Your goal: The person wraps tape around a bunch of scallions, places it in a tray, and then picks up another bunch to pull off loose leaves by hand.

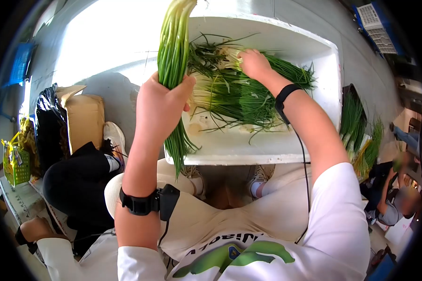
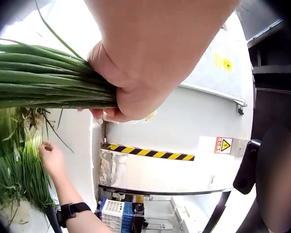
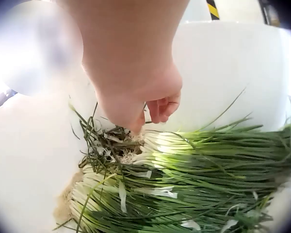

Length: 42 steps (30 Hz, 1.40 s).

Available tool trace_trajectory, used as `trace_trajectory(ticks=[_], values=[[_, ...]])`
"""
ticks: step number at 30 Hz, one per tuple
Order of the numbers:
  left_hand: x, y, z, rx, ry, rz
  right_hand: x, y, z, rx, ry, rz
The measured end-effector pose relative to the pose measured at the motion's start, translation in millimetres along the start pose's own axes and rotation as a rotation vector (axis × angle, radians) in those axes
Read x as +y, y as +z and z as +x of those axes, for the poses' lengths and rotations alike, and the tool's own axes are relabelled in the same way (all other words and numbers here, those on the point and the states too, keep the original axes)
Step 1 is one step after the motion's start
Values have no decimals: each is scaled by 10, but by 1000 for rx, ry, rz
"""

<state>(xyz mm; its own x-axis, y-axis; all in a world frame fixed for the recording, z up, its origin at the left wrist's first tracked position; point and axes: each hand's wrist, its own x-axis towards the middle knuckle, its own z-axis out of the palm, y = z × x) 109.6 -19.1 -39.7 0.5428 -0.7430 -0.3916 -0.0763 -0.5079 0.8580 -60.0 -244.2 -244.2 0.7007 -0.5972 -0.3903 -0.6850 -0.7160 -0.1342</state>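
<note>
My left hand (image 1: 162, 105) grips a thick bunch of spring onions (image 1: 173, 51) around its green leaves. The pale ends point up past the top of the head view, and the leaf tips hang below the fist. Inside a white foam box (image 1: 248, 157), more spring onions (image 1: 258, 96) lie in a layer with white ends to the left. My right hand (image 1: 255, 64) reaches in with bent fingers, right at the white ends and roots. In the right wrist view its fingertips (image 3: 137, 127) overlap the roots (image 3: 131, 156); I cannot tell whether they pinch a stalk.
Left of the box stand a cardboard box (image 1: 85, 119), a black plastic bag (image 1: 51, 124) and a green basket (image 1: 16, 164). Another person's dark-clad leg (image 1: 75, 182) is beside me. More greens (image 1: 353, 117) lie right of the box. White and blue crates (image 1: 377, 28) stand farther off.
</note>
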Motion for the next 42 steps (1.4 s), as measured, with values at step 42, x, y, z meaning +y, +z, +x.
trace_trajectory(ticks=[42], values=[[284,-92,-449,-269,234,-436,47,-2361,-2230,528,-409,1436]])
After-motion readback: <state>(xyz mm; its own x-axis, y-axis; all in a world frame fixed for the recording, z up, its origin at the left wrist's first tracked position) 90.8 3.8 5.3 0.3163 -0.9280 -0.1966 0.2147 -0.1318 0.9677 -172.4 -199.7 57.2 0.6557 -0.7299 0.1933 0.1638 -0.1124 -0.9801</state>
